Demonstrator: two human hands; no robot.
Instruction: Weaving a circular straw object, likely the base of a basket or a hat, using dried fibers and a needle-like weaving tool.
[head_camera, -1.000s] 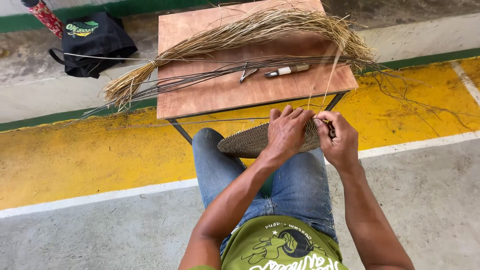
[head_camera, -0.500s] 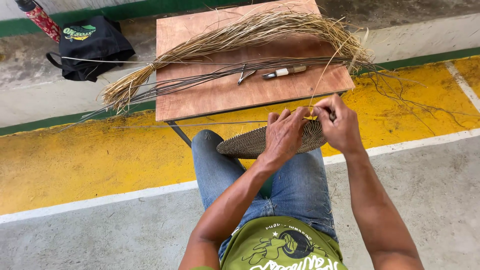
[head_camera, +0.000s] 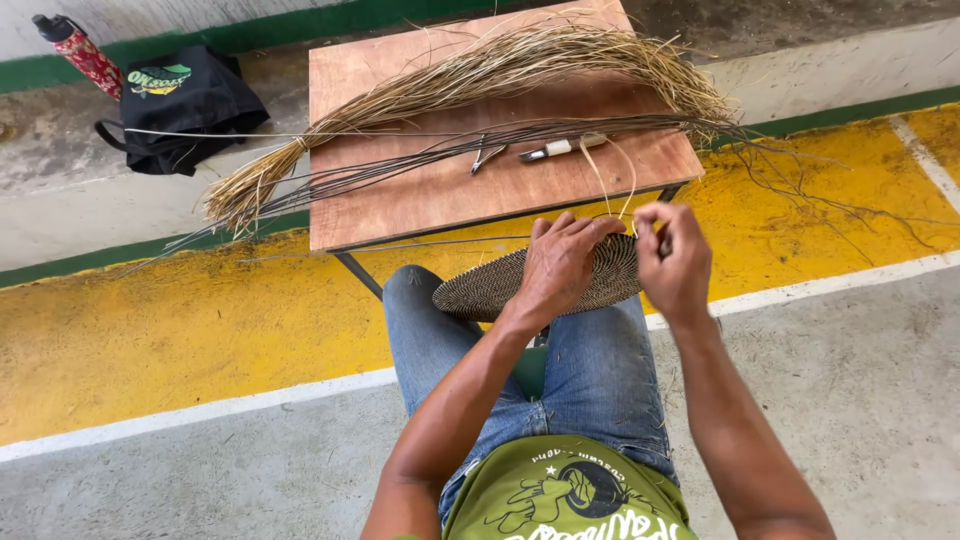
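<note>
sat with a woven disc (head_camera: 510, 282) laid across the knees, low and close, so both hands could work its far edge. left hand (head_camera: 560, 265) spread flat over the weave, fingers pressing the rim down, likely to keep the coil from shifting. right hand (head_camera: 675, 255) closed in a pinch on a pale fibre strand (head_camera: 630, 185), drawn up in a loop above the rim (probably to pull a stitch tight). hands near each other but apart, one on each side of the working spot. kept on the bench (head_camera: 420, 205) just ahead, within easy reach: a long bundle of dried grass (head_camera: 480, 75), a sheaf of thin dark stems (head_camera: 400, 160), a small knife (head_camera: 562, 148) and a metal tool (head_camera: 487, 155) beside it. left on the floor at the far left, out of the way: a black bag (head_camera: 185, 105) and a red bottle (head_camera: 85, 50).
</note>
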